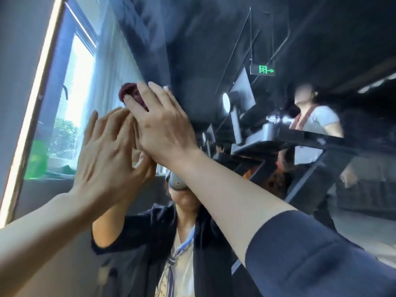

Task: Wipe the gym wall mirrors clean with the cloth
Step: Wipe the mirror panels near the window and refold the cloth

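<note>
A dark red cloth (130, 93) lies bunched against the wall mirror (192, 50), high up near its left side. My right hand (159, 125) presses on it with fingers spread and fairly straight, so only the cloth's upper left part shows. My left hand (102, 159) is raised just below and left of the right hand, fingers straight and together, its fingertips meeting their reflection on the glass. It holds nothing. Faint smears show on the glass above the hands.
The mirror's pale frame edge (32, 103) runs up the left side beside a grey wall. The glass reflects a bright window (72, 93), my own body, black gym machines (278, 138), a green exit sign (265, 70) and another person (315, 125) standing at the right.
</note>
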`<state>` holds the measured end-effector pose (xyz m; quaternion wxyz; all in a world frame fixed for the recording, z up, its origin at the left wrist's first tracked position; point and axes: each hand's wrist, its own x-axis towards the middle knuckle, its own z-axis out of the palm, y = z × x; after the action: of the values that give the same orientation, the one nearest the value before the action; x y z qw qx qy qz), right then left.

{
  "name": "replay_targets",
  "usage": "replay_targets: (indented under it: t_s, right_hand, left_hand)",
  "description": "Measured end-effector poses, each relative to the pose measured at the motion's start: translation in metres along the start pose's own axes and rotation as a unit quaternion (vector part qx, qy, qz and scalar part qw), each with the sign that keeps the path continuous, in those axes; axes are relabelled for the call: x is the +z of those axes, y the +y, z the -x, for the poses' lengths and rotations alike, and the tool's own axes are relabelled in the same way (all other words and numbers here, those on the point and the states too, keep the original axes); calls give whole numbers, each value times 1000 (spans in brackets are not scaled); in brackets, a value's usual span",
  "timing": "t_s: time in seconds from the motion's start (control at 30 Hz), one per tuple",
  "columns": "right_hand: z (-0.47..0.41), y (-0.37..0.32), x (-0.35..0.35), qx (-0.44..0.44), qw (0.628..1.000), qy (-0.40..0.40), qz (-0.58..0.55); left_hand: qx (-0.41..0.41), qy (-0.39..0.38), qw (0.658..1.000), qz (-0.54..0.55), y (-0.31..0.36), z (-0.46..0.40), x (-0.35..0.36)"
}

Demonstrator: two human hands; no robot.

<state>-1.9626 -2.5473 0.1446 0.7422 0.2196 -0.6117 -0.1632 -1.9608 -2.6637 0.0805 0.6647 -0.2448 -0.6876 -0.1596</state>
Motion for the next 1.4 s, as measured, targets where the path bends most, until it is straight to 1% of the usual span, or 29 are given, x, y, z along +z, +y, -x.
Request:
replay_targets:
  t_s: [0.07, 0.1, 0.17, 0.27, 0.33, 0.37, 0.4, 0.43, 0.53, 0.57, 0.67, 0.73, 0.83, 0.93, 1.07, 1.17, 1.23, 1.27, 1.3, 1.33, 1.4]
  right_hand:
    - [-2, 28, -7, 8, 1000, 7, 10]
    - [-1, 48, -14, 29, 999, 13, 24]
    - [8, 92, -38, 103, 992, 25, 64]
    - [34, 146, -79, 231, 967, 22, 108]
    - [43, 155, -88, 301, 946, 25, 118]
    - [42, 153, -86, 316, 939, 36, 127]
    - [37, 148, -80, 316, 938, 44, 134]
    - [31, 141, -72, 297, 944, 51, 136]
    - [11, 119, -42, 178, 977, 54, 101]
    - [6, 115, -36, 152, 984, 50, 82]
    - [-3, 118, -34, 123, 991, 23, 56]
    - [-1, 134, -41, 127, 989, 27, 68]
    - [17, 170, -68, 182, 977, 59, 89]
    - [53, 211, -106, 249, 962, 37, 107]
    - [98, 258, -149, 328, 934, 21, 136]
    - [125, 268, -166, 379, 914, 38, 141]
    - [132, 259, -163, 420, 895, 57, 140]
    - [131, 248, -158, 426, 892, 65, 140]
    - [130, 231, -150, 410, 899, 71, 137]
    - [129, 212, -141, 372, 917, 68, 126]
    - [134, 170, -123, 260, 961, 36, 89]
  left_hand:
    - [14, -1, 1000, -6, 13, -11, 4]
    - [26, -6, 1000, -10, 22, -18, 8]
    - [57, -16, 998, -12, 44, -30, 16]
    - [107, -22, 994, -9, 71, -42, 27]
    - [124, -24, 992, -14, 78, -45, 30]
    - [127, -23, 992, -14, 79, -46, 30]
    - [126, -21, 992, -15, 78, -47, 30]
    - [123, -22, 992, -16, 77, -48, 30]
    - [109, -24, 994, -14, 80, -51, 28]
    - [99, -20, 995, -6, 84, -52, 28]
    - [68, -3, 998, 19, 99, -59, 27]
    - [68, -2, 998, 11, 111, -62, 30]
    - [99, -14, 995, -18, 135, -62, 39]
    - [134, -25, 990, -28, 163, -57, 49]
    - [166, -30, 986, -11, 195, -51, 57]
    - [178, -45, 983, -9, 204, -44, 58]
    - [175, -55, 983, -13, 201, -36, 57]
    - [173, -59, 983, -14, 198, -32, 56]
    - [170, -62, 983, -14, 194, -28, 55]
    - [166, -62, 984, -14, 190, -24, 54]
    - [159, -58, 985, -16, 186, -18, 53]
